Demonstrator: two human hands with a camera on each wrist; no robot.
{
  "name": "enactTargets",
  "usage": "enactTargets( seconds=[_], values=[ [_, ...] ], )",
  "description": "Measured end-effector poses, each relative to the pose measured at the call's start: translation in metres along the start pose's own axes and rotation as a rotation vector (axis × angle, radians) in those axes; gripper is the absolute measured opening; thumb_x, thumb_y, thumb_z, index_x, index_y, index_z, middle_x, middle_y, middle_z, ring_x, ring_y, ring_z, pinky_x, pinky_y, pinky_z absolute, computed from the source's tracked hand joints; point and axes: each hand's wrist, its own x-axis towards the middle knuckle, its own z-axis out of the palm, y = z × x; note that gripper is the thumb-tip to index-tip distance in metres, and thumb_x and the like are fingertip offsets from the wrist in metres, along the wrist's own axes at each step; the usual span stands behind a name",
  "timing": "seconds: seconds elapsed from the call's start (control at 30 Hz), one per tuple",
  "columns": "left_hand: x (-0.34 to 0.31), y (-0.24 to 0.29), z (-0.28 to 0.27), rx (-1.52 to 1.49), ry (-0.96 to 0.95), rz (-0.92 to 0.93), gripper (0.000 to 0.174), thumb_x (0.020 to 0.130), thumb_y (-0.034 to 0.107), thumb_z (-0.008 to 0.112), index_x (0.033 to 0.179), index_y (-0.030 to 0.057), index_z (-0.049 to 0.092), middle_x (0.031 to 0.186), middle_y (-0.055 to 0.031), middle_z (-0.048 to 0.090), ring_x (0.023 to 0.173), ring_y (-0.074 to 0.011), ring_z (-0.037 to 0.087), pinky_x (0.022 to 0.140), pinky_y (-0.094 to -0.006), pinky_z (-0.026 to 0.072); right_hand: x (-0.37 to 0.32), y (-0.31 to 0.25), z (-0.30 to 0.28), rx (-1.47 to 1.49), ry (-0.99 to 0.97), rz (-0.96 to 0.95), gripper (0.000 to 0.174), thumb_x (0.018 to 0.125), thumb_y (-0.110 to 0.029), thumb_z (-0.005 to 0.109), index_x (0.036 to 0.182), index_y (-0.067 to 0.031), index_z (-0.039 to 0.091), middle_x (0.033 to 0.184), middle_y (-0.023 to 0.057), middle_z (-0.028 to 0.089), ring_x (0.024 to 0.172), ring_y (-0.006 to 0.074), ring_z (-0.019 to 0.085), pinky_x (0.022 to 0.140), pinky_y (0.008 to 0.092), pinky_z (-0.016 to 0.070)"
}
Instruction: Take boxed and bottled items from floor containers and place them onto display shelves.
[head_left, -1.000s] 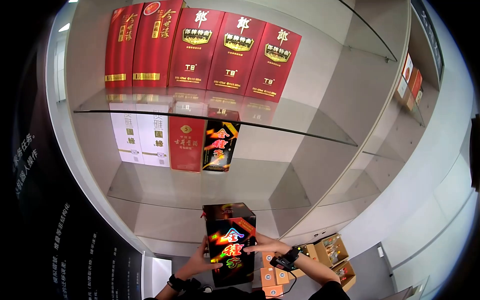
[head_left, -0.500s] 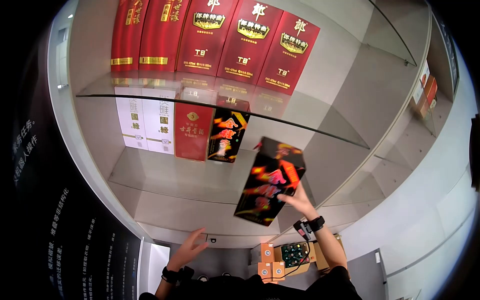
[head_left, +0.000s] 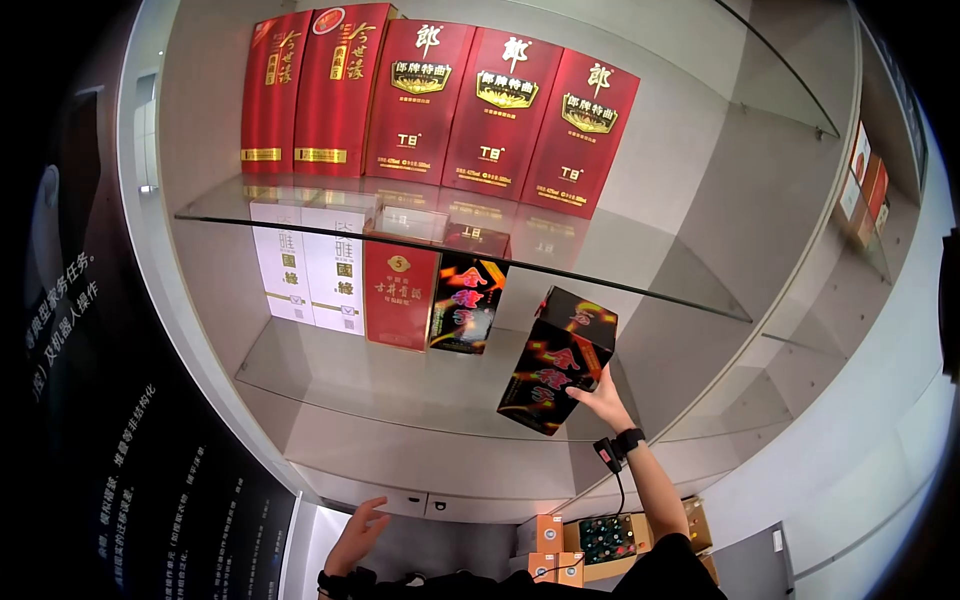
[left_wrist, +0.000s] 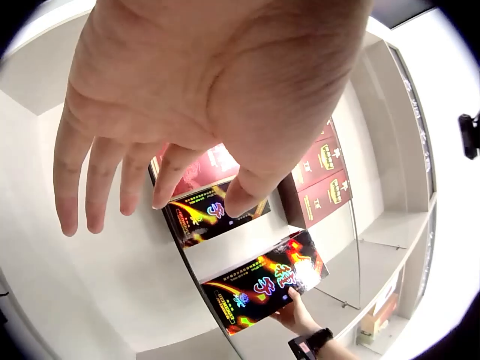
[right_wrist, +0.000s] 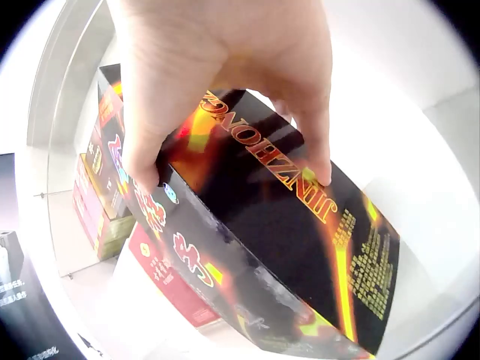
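Note:
My right hand (head_left: 603,400) grips a tall black liquor box (head_left: 555,365) with bright flame print by its right side. The thumb lies on its front face, and in the right wrist view the fingers reach across the lettered side (right_wrist: 281,172). This box leans a little, over the front part of the middle glass shelf (head_left: 350,385). To its left on that shelf stands a matching black box (head_left: 467,305), beside a red box (head_left: 398,300). Low at the left, my left hand (head_left: 358,530) hangs apart from everything, fingers spread in the left wrist view.
Several red boxes (head_left: 490,120) line the upper glass shelf (head_left: 460,235), whose front edge runs above the held box. Two white boxes (head_left: 335,270) stand at the left of the middle shelf. Orange cartons (head_left: 547,535) and a crate of bottles (head_left: 607,540) lie on the floor.
The left hand has let go of the black box and dropped away to the left. My right hand has carried the box up and right to the middle shelf, tilting it.

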Motion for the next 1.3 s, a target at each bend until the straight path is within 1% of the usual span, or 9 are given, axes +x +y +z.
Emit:
enactTargets(
  seconds=[0.2, 0.33, 0.43, 0.8, 0.83, 1.07, 1.13, 1.2, 1.3],
  values=[
    [-0.001, 0.005, 0.013, 0.058, -0.041, -0.043, 0.039, 0.087, 0.019, 0.054, 0.123, 0.0066, 0.044, 0.115, -0.0089, 0.048, 0.101, -0.0187, 0.051, 0.08, -0.0308, 0.0448, 0.007, 0.004, 0.002, 0.011, -0.045, 0.098, 0.09, 0.071, -0.023, 0.074, 0.135, -0.0021, 0.015, 0.13, 0.0137, 0.038, 0.12, 0.0218, 0.037, 0.096, 0.032, 0.0349],
    [0.0, -0.002, 0.019, 0.099, 0.001, 0.038, 0.04, 0.087, 0.021, 0.054, 0.123, 0.0089, 0.045, 0.111, -0.0088, 0.053, 0.097, -0.0174, 0.053, 0.081, -0.0301, 0.0426, 0.006, 0.036, 0.015, -0.141, -0.005, -0.017, 0.087, 0.072, -0.026, 0.073, 0.134, -0.0031, 0.017, 0.126, 0.0155, 0.042, 0.117, 0.0227, 0.041, 0.093, 0.0331, 0.0377],
    [-0.001, -0.001, 0.018, 0.152, -0.027, 0.009, 0.04, 0.087, 0.021, 0.054, 0.123, 0.008, 0.045, 0.116, -0.0095, 0.05, 0.1, -0.0188, 0.052, 0.082, -0.0307, 0.0428, 0.009, 0.041, 0.026, -0.053, 0.047, 0.136, 0.085, 0.072, -0.028, 0.074, 0.132, -0.0021, 0.019, 0.123, 0.0158, 0.044, 0.112, 0.0235, 0.045, 0.094, 0.033, 0.0368],
    [-0.002, -0.015, 0.019, 0.148, -0.009, -0.018, 0.044, 0.087, 0.023, 0.055, 0.125, 0.0061, 0.043, 0.121, -0.0108, 0.049, 0.101, -0.0206, 0.054, 0.082, -0.0313, 0.044, 0.056, 0.073, 0.046, -0.075, 0.128, 0.021, 0.084, 0.071, -0.029, 0.074, 0.131, -0.0018, 0.022, 0.121, 0.0166, 0.045, 0.109, 0.0253, 0.048, 0.09, 0.0338, 0.0399],
    [-0.003, -0.015, 0.019, 0.145, -0.001, -0.021, 0.044, 0.087, 0.023, 0.055, 0.125, 0.0061, 0.043, 0.121, -0.0108, 0.049, 0.101, -0.0206, 0.054, 0.082, -0.0313, 0.044, 0.06, 0.071, 0.049, -0.115, 0.146, -0.012, 0.071, 0.076, -0.022, 0.071, 0.126, -0.0005, 0.027, 0.114, 0.0119, 0.05, 0.102, 0.0189, 0.049, 0.088, 0.0296, 0.04],
    [-0.015, -0.021, 0.015, 0.121, 0.095, -0.11, 0.043, 0.086, 0.024, 0.055, 0.123, 0.0039, 0.044, 0.118, -0.0126, 0.051, 0.101, -0.0225, 0.054, 0.081, -0.0318, 0.0453, 0.105, 0.104, 0.064, -0.098, 0.174, -0.126, 0.07, 0.075, -0.02, 0.071, 0.126, 0.0005, 0.028, 0.115, 0.0126, 0.05, 0.103, 0.0187, 0.049, 0.089, 0.0298, 0.0389],
    [-0.017, -0.024, 0.011, 0.124, 0.122, -0.157, 0.045, 0.086, 0.025, 0.056, 0.123, 0.0023, 0.043, 0.117, -0.0143, 0.051, 0.102, -0.0247, 0.055, 0.08, -0.0326, 0.0466, 0.119, 0.111, 0.062, -0.055, 0.175, -0.137, 0.062, 0.076, -0.02, 0.071, 0.122, 0.0015, 0.036, 0.108, 0.0105, 0.054, 0.098, 0.0186, 0.051, 0.086, 0.0302, 0.041],
    [-0.022, -0.029, 0.01, 0.131, 0.182, -0.248, 0.04, 0.086, 0.022, 0.056, 0.12, 0.0043, 0.048, 0.115, -0.0107, 0.054, 0.097, -0.0201, 0.056, 0.078, -0.0303, 0.0464, 0.131, 0.116, 0.056, 0.094, 0.063, -0.055, 0.053, 0.076, -0.02, 0.07, 0.116, 0.0016, 0.042, 0.103, 0.009, 0.057, 0.095, 0.0175, 0.053, 0.084, 0.0306, 0.0424],
    [-0.031, -0.039, 0.009, 0.167, 0.214, -0.269, 0.039, 0.086, 0.023, 0.056, 0.119, 0.0041, 0.049, 0.113, -0.0109, 0.055, 0.096, -0.0212, 0.057, 0.078, -0.0312, 0.0466, 0.153, 0.158, 0.062, 0.085, 0.106, -0.089, 0.05, 0.077, -0.023, 0.07, 0.113, 0.0002, 0.045, 0.102, 0.0071, 0.057, 0.092, 0.0158, 0.054, 0.082, 0.0302, 0.0437]
  ],
)
